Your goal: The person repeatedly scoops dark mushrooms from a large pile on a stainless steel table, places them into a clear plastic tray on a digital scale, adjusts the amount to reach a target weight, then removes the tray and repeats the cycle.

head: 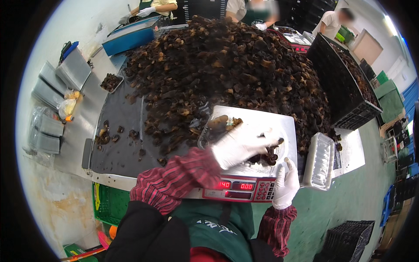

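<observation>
Both my hands wear white gloves. My left hand (245,144), blurred, reaches across a clear plastic tray (203,137) on the metal pan (288,126) of a digital scale (237,189). Pieces of dark wood ear fungus (271,155) lie under and beside its fingers; whether it grips any is hidden. At the pan's right front corner, my right hand (286,185) has its thumb and forefinger apart, with a small pale spot at one fingertip. Paler brown fungus (217,122) shows beyond my left wrist. Red digits are lit on the scale's display.
A large fungus heap (229,65) covers the table beyond the scale. Stacked clear trays (319,160) stand at right, near a black crate (347,85). A filled tray (111,82) sits at left. Co-workers (253,13) stand across the table, one beside a blue box (131,36).
</observation>
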Tool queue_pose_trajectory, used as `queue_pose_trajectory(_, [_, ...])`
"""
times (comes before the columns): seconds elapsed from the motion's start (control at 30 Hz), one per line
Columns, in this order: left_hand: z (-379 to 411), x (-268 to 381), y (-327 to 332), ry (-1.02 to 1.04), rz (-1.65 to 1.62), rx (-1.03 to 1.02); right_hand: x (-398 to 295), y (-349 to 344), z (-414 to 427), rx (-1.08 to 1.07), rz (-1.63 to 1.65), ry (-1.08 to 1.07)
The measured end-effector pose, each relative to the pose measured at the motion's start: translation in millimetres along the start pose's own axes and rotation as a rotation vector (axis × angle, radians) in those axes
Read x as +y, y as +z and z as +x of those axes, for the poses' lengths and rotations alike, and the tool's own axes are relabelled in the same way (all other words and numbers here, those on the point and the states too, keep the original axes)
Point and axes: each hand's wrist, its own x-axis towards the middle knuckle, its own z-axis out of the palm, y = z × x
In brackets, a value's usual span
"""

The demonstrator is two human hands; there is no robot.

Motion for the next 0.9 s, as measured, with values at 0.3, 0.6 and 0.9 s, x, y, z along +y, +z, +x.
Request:
queue_pose_trajectory(0.3, [-22.6,-93.6,-27.2,-0.328,0.071,-0.196,-5.2,12.7,5.2,-0.028,0.026,-0.034])
queue_pose_trajectory(0.6, [-30.2,-60.6,-71.0,-0.723,-0.527,0.205,-30.1,-2.7,3.2,0.019,-0.06,-0.118])
queue_pose_trajectory(0.9, [-251.7,-10.0,-185.4,-1.112,-0.492,0.42,-45.0,29.7,7.2,-0.232,-0.272,-0.287])
